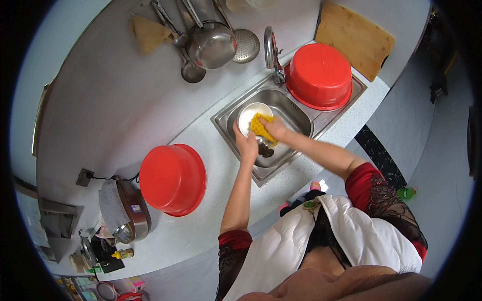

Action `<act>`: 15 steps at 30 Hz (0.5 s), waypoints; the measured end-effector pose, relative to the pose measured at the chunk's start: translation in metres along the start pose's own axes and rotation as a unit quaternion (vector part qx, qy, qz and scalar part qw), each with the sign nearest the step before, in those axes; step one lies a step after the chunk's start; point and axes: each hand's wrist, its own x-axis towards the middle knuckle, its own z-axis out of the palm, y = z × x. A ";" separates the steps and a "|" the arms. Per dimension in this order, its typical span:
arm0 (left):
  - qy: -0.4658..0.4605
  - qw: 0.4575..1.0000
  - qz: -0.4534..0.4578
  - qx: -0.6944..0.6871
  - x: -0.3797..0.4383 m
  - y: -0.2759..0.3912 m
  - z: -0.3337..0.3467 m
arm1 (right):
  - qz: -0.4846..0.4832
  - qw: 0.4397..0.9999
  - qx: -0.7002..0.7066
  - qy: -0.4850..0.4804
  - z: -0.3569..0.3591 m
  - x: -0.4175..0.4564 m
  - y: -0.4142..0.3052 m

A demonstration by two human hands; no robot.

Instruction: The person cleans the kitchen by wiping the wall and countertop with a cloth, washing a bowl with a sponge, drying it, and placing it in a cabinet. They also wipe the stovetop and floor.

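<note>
My left hand point(246, 145) grips the near left rim of a white bowl point(246, 113), tilted over the stainless steel sink point(292, 113). In my right hand point(276, 129) is a yellow cloth point(259, 125), pressed against the inside of the bowl. A dark clump point(266, 150), perhaps a scouring pad or food scraps, lies in the basin below my hands. The curved faucet point(270, 49) rises behind the sink's back rim. Part of the basin floor is hidden by the bowl and my hands.
Upside-down red plastic basins stand on the drainboard point(320, 75) and on the counter to the left point(167, 180). A rice cooker point(133, 210) sits beyond the left one. Ladles, a steel pan point(212, 45) and a skimmer point(246, 46) hang on the wall. A wooden cutting board point(354, 37) leans at the back right.
</note>
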 end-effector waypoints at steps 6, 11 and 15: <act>-0.223 0.945 0.060 0.232 0.021 0.026 -0.019 | -0.539 0.610 -0.567 -0.121 -0.024 -0.001 -0.065; -0.169 0.942 0.105 0.270 0.022 0.045 -0.017 | -0.476 0.711 -0.513 -0.071 -0.027 0.010 -0.066; -0.032 0.972 0.160 0.167 0.027 0.035 0.000 | -0.224 0.957 -0.184 0.004 -0.019 0.030 -0.021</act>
